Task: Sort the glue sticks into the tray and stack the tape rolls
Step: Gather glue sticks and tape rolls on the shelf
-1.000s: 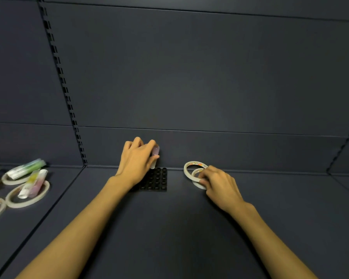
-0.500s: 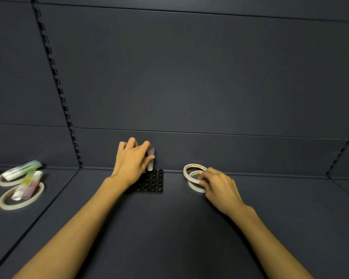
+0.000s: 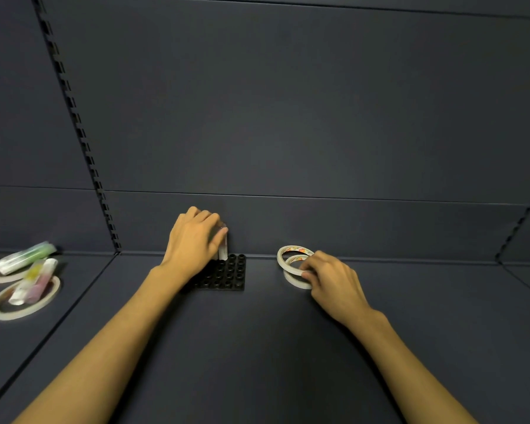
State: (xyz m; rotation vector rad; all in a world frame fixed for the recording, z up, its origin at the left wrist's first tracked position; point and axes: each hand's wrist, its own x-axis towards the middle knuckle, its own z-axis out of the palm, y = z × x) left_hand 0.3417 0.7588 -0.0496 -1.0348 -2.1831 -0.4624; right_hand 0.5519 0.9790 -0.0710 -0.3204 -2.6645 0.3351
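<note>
shelf: dark grey matte shelf board, wide bare stretch at 6 o'clock between the two forearms; back panel edge runs just behind the tray and the rolls.
tray: black square plastic tray with a grid of round sockets, at 12 o'clock near the back panel. Visible sockets hold nothing except the far-left one, where the stick's base stands; left columns hidden by the hand.
left hand: left hand over the tray's far-left corner, fingers curled tight round a pale translucent glue stick. Stick upright, base at the far row of sockets; can't tell how deep it sits.
right hand: right hand at 1 o'clock, fingertips pinching the near rim of the upper white tape roll.
tape stack: upper roll tilted, far edge raised, near edge resting on the lower white tape roll, which lies flat on the shelf. Well apart from the tray.
left bay: at 9 o'clock, past the shelf seam, loose white tape rolls lying flat with green, yellow and pink glue sticks lying across them.
upright: slotted black shelf upright at 10 o'clock, meeting the shelf at the seam.
</note>
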